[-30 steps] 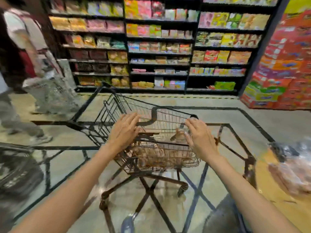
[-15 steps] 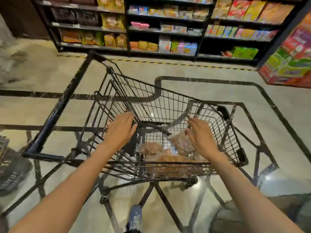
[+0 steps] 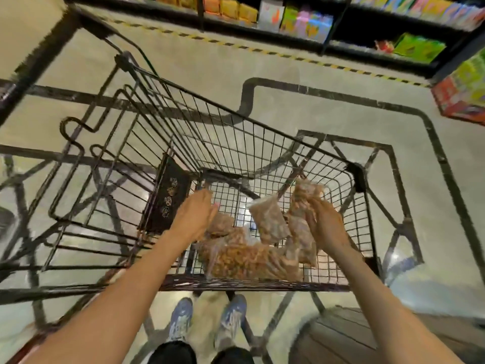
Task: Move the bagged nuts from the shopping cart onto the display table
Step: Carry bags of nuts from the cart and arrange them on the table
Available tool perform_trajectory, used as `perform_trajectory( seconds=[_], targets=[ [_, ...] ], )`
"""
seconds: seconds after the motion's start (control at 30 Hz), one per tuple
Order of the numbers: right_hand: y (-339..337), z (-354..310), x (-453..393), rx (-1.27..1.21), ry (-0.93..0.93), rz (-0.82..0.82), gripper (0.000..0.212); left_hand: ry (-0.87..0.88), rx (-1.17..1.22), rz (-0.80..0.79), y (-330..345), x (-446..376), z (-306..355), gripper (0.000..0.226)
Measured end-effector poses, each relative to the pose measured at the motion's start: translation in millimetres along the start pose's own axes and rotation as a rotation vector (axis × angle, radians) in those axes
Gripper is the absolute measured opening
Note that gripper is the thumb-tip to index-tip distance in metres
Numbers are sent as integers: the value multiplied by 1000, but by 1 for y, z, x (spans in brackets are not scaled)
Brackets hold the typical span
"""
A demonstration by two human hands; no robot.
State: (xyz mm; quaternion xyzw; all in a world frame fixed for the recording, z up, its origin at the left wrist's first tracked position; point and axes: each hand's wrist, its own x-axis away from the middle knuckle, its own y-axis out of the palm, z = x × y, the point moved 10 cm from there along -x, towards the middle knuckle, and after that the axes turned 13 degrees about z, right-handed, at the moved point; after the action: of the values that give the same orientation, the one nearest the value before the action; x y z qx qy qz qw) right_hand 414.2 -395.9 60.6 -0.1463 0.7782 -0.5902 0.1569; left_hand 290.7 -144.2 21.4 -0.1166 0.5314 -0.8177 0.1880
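Note:
A black wire shopping cart (image 3: 262, 132) stands right in front of me. Several clear bags of brown nuts (image 3: 244, 258) lie in its basket. My right hand (image 3: 326, 224) is inside the basket, closed on one upright bag of nuts (image 3: 301, 206) near the right wall. Another bag (image 3: 269, 223) leans next to it. My left hand (image 3: 194, 216) reaches into the left side of the basket with fingers spread, just above a bag (image 3: 221, 223), holding nothing.
The cart's folded child seat (image 3: 168, 195) sits left of my left hand. A wooden surface (image 3: 367, 334) shows at the lower right. Store shelves (image 3: 301, 19) with colourful packs line the back, and stacked boxes (image 3: 464, 93) stand at the right. My shoes (image 3: 204, 319) are below the cart.
My view has tilted down and closer to the cart. Both hands have gone deeper into the basket, and my right hand has closed on a bag of nuts.

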Motion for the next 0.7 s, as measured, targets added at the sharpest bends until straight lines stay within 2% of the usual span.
perform_trajectory(
  seconds=[0.17,0.3,0.43,0.53,0.63,0.7],
  targets=[
    [44,63,-19,-78,141,-93,33,-276,259,-170,81,-14,21,40],
    [71,109,-39,-167,287,-77,36,-598,470,-267,154,-17,38,37],
    [106,146,-51,-186,387,-76,43,-830,610,-378,228,-10,50,29],
    [134,169,-59,-176,445,-91,45,-959,649,-408,274,-7,50,70],
    [155,187,-65,-172,497,-100,49,-1086,724,-408,313,-5,49,85],
    [167,197,-68,-171,518,-101,50,-1092,710,-387,340,-6,43,102]
  ],
)
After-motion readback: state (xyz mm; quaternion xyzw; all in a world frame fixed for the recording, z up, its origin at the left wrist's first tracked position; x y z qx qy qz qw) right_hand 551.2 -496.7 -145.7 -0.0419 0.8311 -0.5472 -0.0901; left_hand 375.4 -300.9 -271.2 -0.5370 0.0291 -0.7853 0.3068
